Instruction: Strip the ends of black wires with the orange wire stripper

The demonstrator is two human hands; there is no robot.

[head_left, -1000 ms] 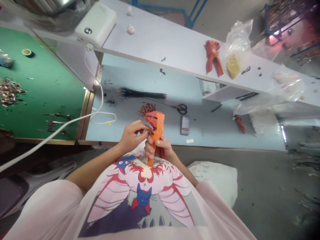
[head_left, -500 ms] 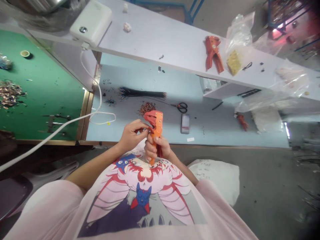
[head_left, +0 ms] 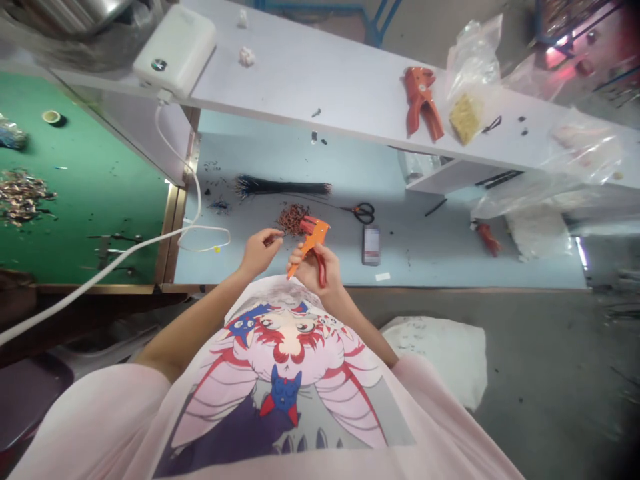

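My right hand [head_left: 323, 268] grips an orange and red wire stripper [head_left: 315, 235], its handles spread and its head tilted over a pile of short reddish-brown scraps [head_left: 291, 219]. To the left of the tool, my left hand [head_left: 261, 253] is closed in a pinch. A thin dark wire [head_left: 283, 233] shows at its fingertips, apart from the stripper; most of it is hidden. Behind the scraps lies a long bundle of black wires [head_left: 285, 187] with stripped ends.
Black-handled scissors [head_left: 363, 213] and a phone [head_left: 371, 245] lie to the right on the blue table. A second red wire stripper [head_left: 423, 103] rests on the raised shelf, near a bag of yellowish parts [head_left: 466, 119]. A white cable [head_left: 120, 257] runs from a power bank [head_left: 176, 50] across the left.
My left hand has drawn away from the stripper's jaws, to the left and forward. The stripper has moved forward and tilted, and its handles have spread in my right hand.
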